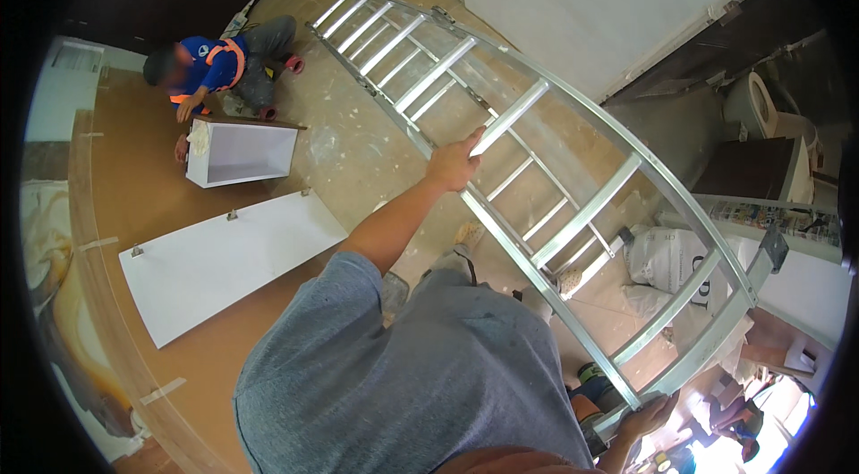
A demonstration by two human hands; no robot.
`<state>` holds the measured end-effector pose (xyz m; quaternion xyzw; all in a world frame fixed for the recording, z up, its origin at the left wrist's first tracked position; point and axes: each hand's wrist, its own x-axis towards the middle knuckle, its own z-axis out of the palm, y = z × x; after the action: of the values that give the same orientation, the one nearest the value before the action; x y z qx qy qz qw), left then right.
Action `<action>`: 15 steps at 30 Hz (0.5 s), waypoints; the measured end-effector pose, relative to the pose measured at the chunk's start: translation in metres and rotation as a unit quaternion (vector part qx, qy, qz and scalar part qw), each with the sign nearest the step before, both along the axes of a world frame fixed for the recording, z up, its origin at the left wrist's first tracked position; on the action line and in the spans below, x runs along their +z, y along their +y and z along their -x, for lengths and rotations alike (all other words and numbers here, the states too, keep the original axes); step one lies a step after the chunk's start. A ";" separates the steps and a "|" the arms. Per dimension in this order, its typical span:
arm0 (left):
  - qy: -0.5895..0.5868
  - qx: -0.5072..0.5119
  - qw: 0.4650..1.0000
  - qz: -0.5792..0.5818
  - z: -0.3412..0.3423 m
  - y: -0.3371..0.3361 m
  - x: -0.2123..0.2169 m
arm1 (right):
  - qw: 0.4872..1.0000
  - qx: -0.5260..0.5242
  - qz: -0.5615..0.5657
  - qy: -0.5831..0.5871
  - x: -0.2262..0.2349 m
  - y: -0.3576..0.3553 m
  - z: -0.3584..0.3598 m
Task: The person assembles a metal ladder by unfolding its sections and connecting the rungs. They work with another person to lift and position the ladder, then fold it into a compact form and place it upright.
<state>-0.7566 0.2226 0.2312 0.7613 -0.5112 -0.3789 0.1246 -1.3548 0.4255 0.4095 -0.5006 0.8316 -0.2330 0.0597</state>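
A long silver metal folding ladder (588, 211) lies slantwise across the view, from the far middle to the near right. My left hand (455, 162) is closed round its near side rail, where a rung meets it, with the arm stretched forward. At the ladder's near end, low on the right, my right hand (646, 420) grips the rail end; part of its fingers is hidden by the metal. A black foot (773, 248) caps the crossbar at that end.
On the left, a crouching person (219, 67) handles a white open cabinet box (240, 153). A white panel with hinges (234, 264) lies on brown floor covering. Right of the ladder are white sacks (667, 255) and a toilet (750, 105). A large white board (608, 8) stands behind.
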 end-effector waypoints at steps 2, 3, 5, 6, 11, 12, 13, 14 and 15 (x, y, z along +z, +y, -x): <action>-0.034 -0.006 0.998 0.048 -0.002 0.004 -0.012 | 1.000 -0.005 -0.001 0.014 0.002 -0.001 -0.004; -0.036 -0.009 0.998 0.050 -0.003 0.004 -0.013 | 1.000 -0.003 0.000 0.011 0.002 -0.001 -0.004; -0.039 -0.013 0.998 0.051 -0.004 0.004 -0.014 | 1.000 0.000 0.000 0.005 0.002 -0.001 -0.003; -0.046 -0.017 0.997 0.058 -0.004 0.005 -0.016 | 1.000 0.001 0.000 -0.009 0.003 0.000 -0.004; -0.047 -0.022 0.997 0.053 -0.005 0.007 -0.015 | 0.999 0.008 -0.014 -0.029 0.006 0.003 -0.001; -0.047 -0.024 0.997 0.058 -0.006 0.008 -0.017 | 1.000 0.007 -0.017 -0.025 0.006 0.002 -0.001; -0.046 -0.025 0.997 0.063 -0.007 0.010 -0.020 | 1.000 0.007 -0.019 -0.020 0.007 0.002 -0.002; -0.046 -0.026 0.996 0.067 -0.008 0.012 -0.022 | 1.000 0.006 -0.022 -0.016 0.009 0.001 -0.002; -0.037 -0.026 0.998 0.054 -0.008 0.010 -0.018 | 0.999 -0.004 -0.015 -0.042 0.009 0.001 -0.003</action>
<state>-0.7486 0.2326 0.2130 0.7536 -0.5544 -0.3257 0.1366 -1.3520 0.4264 0.4186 -0.4863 0.8336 -0.2418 0.1010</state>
